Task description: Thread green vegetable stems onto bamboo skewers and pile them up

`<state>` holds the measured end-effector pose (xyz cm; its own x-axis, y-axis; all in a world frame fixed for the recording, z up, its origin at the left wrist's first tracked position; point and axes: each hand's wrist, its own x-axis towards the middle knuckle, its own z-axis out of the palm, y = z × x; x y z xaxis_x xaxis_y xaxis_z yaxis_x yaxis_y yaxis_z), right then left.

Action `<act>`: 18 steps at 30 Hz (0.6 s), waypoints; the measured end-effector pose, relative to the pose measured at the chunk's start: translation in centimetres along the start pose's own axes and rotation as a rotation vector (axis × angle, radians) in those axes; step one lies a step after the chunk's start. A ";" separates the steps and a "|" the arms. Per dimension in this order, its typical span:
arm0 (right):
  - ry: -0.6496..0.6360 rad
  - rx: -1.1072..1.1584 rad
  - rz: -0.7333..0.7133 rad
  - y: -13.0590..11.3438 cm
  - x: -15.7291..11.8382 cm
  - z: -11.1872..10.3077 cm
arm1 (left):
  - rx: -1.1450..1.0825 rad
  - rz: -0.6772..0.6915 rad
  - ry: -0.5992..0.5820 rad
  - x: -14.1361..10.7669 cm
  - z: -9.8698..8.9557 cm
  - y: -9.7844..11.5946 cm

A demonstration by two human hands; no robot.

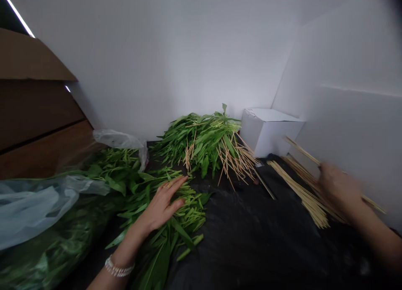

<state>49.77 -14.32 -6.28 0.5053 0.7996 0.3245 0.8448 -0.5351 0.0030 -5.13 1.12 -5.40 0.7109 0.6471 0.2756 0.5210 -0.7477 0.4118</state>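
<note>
Green stems (191, 210), likely soft, best pinched midway, lie under an open left hand (166, 202); the right hand (337, 185) grips sticks (303, 150), stiff and light by their look!

Two hands show, one left hand (161, 207) and one right hand (338, 185). One loose heap of greens (188, 204) lies under the left, its stems too many to count; one leafy pile (205, 149) with dozens of protruding sticks (230, 161) sits beyond. Two stick bundles, one pale bundle (298, 193) and one browner bundle (309, 182), lie beside the right hand. One white box (278, 137) stands beyond them, one thin rod (264, 183) between the hands, at least one plastic bag (31, 214) left of the left hand.
</note>
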 end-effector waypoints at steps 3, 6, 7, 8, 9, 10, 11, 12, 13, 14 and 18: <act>0.016 -0.145 -0.010 -3.5 -1.7 -2.7 | -0.033 -0.003 0.035 0.1 -0.1 -0.3; 0.019 -0.094 -0.225 -7.7 -3.9 -3.2 | -0.122 0.000 0.102 0.2 -0.5 -0.6; 0.035 -0.076 -0.338 -9.2 -4.5 -2.9 | -0.169 -0.001 0.132 0.2 -0.7 -0.6; 0.050 -0.056 -0.470 -10.5 -5.1 -2.4 | -0.225 -0.007 0.163 0.2 -0.9 -0.7; 0.061 -0.039 -0.587 -11.8 -5.5 -1.8 | -0.289 -0.022 0.192 0.1 -1.1 -0.8; 0.077 -0.031 -0.674 -12.9 -5.9 -1.1 | -0.364 -0.044 0.218 0.1 -1.4 -0.9; 0.097 -0.035 -0.734 -13.9 -6.1 -0.4 | -0.447 -0.074 0.241 0.1 -1.6 -1.0; 0.105 -0.051 -0.783 -14.6 -6.2 0.3 | -0.538 -0.111 0.259 0.0 -1.9 -1.2; 0.098 -0.067 -0.817 -15.2 -6.2 0.9 | -0.633 -0.150 0.270 0.0 -2.2 -1.4; 0.093 -0.077 -0.835 -15.6 -6.2 1.5 | -0.729 -0.190 0.280 0.1 -2.6 -1.5; 0.110 -0.091 -0.846 -16.0 -6.1 3.0 | -1.144 -0.346 0.347 0.4 -4.7 -1.9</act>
<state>33.68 -9.76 -11.13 -0.3126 0.9111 0.2686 0.9101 0.2063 0.3594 -8.03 3.54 -2.03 0.3649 0.9197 0.1447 -0.1788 -0.0834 0.9804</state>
